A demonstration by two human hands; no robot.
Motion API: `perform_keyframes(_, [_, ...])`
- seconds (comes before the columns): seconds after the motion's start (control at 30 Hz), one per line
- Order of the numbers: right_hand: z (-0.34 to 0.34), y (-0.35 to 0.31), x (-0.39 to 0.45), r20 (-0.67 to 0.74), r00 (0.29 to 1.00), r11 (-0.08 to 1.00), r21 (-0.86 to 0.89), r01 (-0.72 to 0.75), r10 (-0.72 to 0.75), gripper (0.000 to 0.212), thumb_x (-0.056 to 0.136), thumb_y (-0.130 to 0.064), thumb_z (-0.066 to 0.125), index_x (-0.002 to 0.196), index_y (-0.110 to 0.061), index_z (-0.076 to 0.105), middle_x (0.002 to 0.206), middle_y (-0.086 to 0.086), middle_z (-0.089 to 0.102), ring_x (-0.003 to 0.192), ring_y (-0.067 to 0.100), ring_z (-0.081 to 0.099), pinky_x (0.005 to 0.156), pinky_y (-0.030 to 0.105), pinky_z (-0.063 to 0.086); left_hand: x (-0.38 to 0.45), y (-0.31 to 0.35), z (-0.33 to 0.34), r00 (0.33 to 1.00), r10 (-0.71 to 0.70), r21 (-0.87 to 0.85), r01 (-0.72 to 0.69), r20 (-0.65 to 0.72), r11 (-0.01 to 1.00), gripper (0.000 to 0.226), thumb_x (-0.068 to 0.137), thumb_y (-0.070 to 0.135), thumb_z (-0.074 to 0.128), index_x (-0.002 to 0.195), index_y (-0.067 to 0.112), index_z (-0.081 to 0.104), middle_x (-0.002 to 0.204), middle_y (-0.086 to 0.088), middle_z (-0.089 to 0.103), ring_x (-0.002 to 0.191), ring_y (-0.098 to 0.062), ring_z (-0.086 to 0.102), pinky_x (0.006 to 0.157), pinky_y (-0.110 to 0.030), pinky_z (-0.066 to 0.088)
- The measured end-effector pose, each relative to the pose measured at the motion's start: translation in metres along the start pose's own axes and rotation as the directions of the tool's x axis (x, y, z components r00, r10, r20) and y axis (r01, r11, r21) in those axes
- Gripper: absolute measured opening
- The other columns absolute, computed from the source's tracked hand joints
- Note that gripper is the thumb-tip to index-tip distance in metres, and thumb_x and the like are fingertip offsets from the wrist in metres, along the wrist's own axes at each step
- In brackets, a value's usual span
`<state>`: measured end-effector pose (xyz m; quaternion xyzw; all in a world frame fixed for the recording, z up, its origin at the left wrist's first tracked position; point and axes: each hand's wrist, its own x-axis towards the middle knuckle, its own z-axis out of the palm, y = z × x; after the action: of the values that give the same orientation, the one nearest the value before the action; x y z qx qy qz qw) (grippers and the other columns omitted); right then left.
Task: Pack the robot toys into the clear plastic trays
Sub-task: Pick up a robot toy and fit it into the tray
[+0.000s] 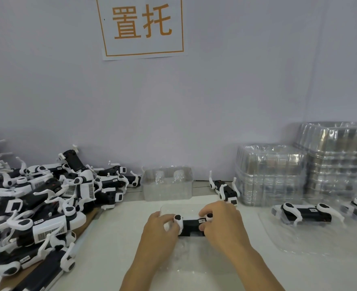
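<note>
The heap of robot toys (36,206) fills the left of the frame on the worktop (114,259); they overlap too much to count, well over a dozen. At right stand two stacks of clear plastic trays (272,175), nested, number unreadable. One upturned tray (167,183) sits at centre against the wall, and a loose toy (225,189) lies just right of it. At lower right two toys already lie in trays (305,214).

At lower centre one robot toy (191,224) rests over a clear tray (194,259). The left hand (160,232) has its grip curled on the toy's white leg end; the right hand (221,223) pinches the other end.

The toy looks like light, rigid plastic. Its thin white legs seem the fragile part, so the black body is the safer hold. The tray looks thin and likely to flex.
</note>
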<state>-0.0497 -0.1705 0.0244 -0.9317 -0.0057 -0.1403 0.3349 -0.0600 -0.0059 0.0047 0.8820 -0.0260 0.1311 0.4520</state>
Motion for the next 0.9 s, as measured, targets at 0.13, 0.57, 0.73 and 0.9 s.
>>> perform_keyframes(0.13, [0.0,-0.002,-0.001,-0.008,1.0,0.999,0.032,-0.006,0.006,0.025,0.081,-0.017,0.075,0.1,-0.033,0.072,0.106,-0.006,0.064,0.102,0.02,0.058,0.089,0.036,0.052,0.0,0.0,-0.001,1.0,-0.006,-0.072,0.006,-0.006,0.997,0.02,0.095,0.026,0.058,0.107,0.042,0.064,0.124,0.011,0.056,0.11,0.004,0.049,0.083,-0.008,0.033])
perform_keyframes(0.57, [-0.038,0.001,-0.007,0.113,0.993,0.988,-0.148,0.039,-0.023,0.027,0.09,-0.031,0.059,0.117,-0.034,0.058,0.091,-0.01,0.055,0.111,0.014,0.05,0.09,0.03,0.038,0.0,0.003,-0.005,0.999,-0.034,-0.047,0.034,0.017,0.998,0.012,0.095,0.033,0.06,0.096,0.045,0.06,0.119,0.012,0.056,0.106,-0.001,0.047,0.087,-0.021,0.032])
perform_keyframes(0.73, [-0.025,0.001,-0.003,-0.037,0.999,0.998,-0.06,-0.014,0.012,0.021,0.09,-0.012,0.064,0.107,-0.024,0.07,0.092,-0.007,0.053,0.098,0.021,0.057,0.08,0.028,0.049,0.002,0.001,-0.009,0.998,-0.008,-0.084,0.014,0.064,0.996,0.019,0.093,0.029,0.065,0.093,0.048,0.061,0.118,0.014,0.053,0.102,0.015,0.043,0.083,-0.016,0.034])
perform_keyframes(0.9, [-0.012,0.007,0.001,-0.118,0.993,1.0,-0.022,-0.016,0.014,0.018,0.09,-0.004,0.062,0.092,-0.013,0.077,0.085,-0.008,0.058,0.094,0.023,0.063,0.087,0.036,0.05,0.004,0.0,-0.007,0.999,-0.009,-0.113,0.014,0.042,0.993,0.019,0.092,0.027,0.068,0.092,0.046,0.064,0.117,0.011,0.053,0.103,0.013,0.044,0.082,-0.012,0.035])
